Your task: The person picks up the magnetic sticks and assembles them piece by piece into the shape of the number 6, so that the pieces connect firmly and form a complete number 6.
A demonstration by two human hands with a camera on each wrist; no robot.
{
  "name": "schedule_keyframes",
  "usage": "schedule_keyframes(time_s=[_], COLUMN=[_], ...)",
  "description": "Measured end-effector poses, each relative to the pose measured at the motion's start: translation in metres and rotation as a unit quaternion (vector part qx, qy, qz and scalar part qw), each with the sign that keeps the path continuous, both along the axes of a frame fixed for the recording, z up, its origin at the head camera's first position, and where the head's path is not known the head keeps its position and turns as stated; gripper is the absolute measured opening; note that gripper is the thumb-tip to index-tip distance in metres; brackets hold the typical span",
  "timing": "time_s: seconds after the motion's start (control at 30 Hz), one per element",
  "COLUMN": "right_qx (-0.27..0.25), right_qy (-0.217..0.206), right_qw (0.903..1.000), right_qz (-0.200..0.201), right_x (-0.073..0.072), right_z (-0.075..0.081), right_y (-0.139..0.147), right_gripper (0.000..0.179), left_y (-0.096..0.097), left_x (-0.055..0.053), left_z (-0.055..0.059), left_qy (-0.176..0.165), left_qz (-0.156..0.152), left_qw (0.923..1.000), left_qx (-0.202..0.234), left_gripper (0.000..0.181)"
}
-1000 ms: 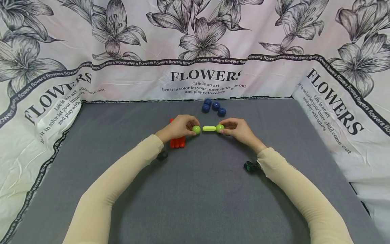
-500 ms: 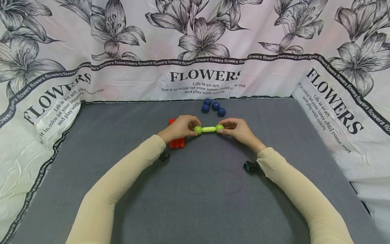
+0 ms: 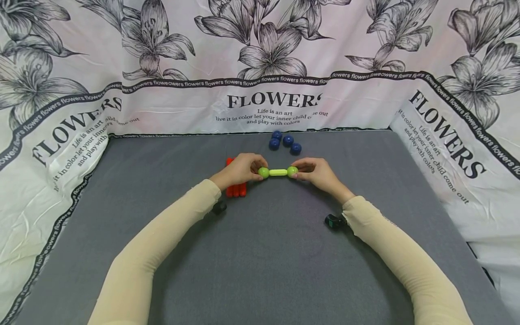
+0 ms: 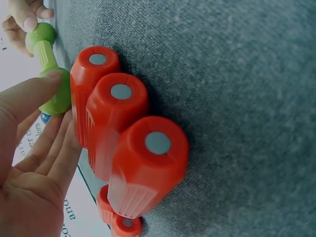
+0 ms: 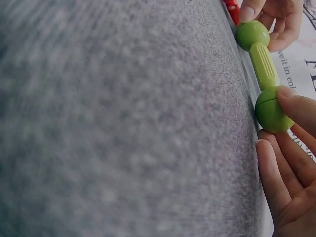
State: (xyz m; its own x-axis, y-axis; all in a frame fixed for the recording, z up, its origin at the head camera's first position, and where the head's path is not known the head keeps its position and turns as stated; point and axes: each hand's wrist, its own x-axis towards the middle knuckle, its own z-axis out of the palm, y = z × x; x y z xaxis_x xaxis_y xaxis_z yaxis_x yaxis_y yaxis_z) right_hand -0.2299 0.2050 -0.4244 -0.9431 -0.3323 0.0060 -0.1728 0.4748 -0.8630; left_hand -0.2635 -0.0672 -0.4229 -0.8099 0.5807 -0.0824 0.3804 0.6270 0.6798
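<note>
A light green ribbed rod (image 3: pixel 278 172) lies level between two green balls, one at each end. My left hand (image 3: pixel 243 169) pinches the left ball (image 3: pixel 263 173) between thumb and fingers. On the other side, my right hand (image 3: pixel 318 175) pinches the right ball (image 3: pixel 292 171). In the right wrist view the rod (image 5: pixel 264 65) meets both balls, with the thumb (image 5: pixel 296 106) on the nearer one. Several red rods (image 4: pixel 148 158) with grey round ends lie beside and partly beneath the left hand, which hides some of them in the head view.
Several dark blue balls (image 3: pixel 288 141) sit at the back of the grey table (image 3: pixel 260 253), beyond the hands. A white cloth with printed flowers (image 3: pixel 268 108) hangs behind the table and along its sides. Black wrist devices (image 3: pixel 335 221) show under the sleeves.
My left hand has moved slightly right, bringing its green ball up against the rod's left end and closing the gap seen a second ago. The right hand has hardly moved.
</note>
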Motion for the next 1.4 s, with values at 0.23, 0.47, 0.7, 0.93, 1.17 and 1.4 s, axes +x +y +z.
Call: schedule_keyframes(time_s=[0.23,0.47,0.7,0.93,1.17,1.4], right_qx=[0.006,0.014,0.013,0.01,0.004,0.006], right_qy=[-0.009,-0.012,-0.009,-0.004,0.002,0.004], right_qw=[0.9999,0.9998,0.9999,0.9999,1.0,1.0], right_qz=[0.003,0.002,0.006,0.002,0.003,0.002], right_x=[-0.001,-0.001,0.0,-0.014,-0.018,-0.019], right_z=[0.0,0.0,0.001,-0.024,-0.032,-0.032], right_y=[0.0,0.0,0.001,0.009,0.012,0.012], right_gripper=[0.035,0.036,0.036,0.036,0.037,0.037], left_y=[0.0,0.0,-0.003,-0.017,-0.035,-0.047], left_x=[0.0,0.0,0.0,0.001,0.013,0.034], left_z=[0.001,0.0,0.003,0.007,0.009,0.0], left_qy=[-0.005,-0.005,-0.015,-0.013,-0.015,-0.014], left_qz=[0.003,0.004,0.002,0.024,0.069,0.114], left_qw=[1.0,1.0,0.9999,0.9994,0.9947,0.9869], left_qx=[-0.008,-0.007,0.0,0.021,0.076,0.113], left_gripper=[0.035,0.035,0.038,0.042,0.041,0.041])
